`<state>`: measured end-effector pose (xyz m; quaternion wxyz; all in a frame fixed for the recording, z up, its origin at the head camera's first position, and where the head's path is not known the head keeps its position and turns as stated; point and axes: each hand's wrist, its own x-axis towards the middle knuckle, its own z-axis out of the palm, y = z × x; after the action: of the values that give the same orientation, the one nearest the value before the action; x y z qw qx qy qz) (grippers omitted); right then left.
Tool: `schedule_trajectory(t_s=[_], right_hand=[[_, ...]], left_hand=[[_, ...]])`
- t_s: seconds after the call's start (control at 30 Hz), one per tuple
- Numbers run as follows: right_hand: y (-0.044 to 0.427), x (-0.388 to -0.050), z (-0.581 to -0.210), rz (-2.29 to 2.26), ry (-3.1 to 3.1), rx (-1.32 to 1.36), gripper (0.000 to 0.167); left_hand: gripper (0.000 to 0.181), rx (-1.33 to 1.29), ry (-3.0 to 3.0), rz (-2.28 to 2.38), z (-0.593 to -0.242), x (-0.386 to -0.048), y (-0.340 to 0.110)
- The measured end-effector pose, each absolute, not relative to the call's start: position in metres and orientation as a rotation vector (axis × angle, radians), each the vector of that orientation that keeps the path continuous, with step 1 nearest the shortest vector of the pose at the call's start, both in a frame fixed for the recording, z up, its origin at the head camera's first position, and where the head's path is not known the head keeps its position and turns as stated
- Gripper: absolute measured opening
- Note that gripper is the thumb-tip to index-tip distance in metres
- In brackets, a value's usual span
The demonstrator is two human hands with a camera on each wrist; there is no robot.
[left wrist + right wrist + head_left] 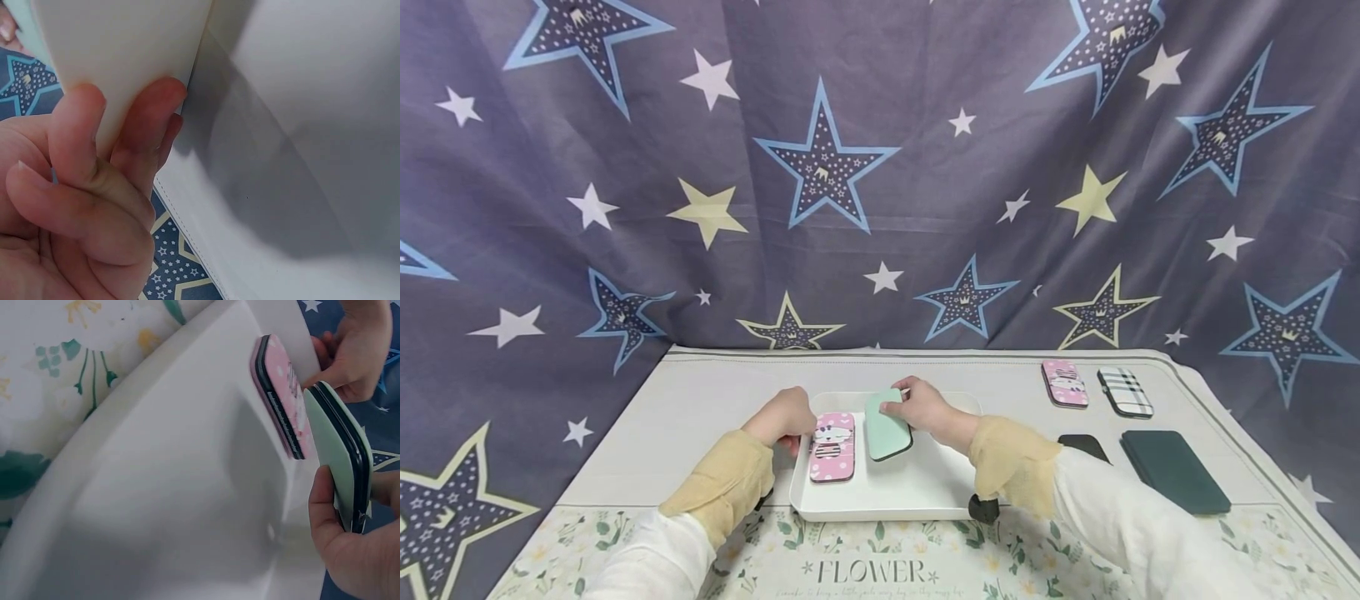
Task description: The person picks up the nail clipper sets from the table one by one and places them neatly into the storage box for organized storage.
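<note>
Head view evenly bright. Right-wrist view dimmer, soft shadows inside the white rectangular tray [169,469]; left-wrist view, broad shadow beside it.

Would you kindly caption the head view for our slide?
Right hand pinching a flat mint-green case over a rectangular white tray.

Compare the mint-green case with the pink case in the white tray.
The mint-green case is plain; the pink case is printed with white dots and a cartoon figure. The right hand holds the mint-green case tilted over the white tray; the pink case lies inside it. Both have rounded corners and dark edges.
</note>
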<state>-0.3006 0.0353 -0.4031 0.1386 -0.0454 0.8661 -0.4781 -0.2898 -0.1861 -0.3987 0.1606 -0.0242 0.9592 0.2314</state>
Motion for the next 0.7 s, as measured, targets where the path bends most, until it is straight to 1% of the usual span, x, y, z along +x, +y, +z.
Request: schedule_trajectory(t_s=[0.33,0.7], right_hand=[[0.027,-0.3,-0.419,-1.269,2.549,-0.194,0.044],[0.021,-0.299,-0.429,-1.291,2.554,-0.187,0.045]], left_hand=[[0.009,-0.052,2.761,0.634,-0.402,-0.292,-0.186],[0.011,-0.053,2.774,0.62,-0.402,-0.29,-0.186]])
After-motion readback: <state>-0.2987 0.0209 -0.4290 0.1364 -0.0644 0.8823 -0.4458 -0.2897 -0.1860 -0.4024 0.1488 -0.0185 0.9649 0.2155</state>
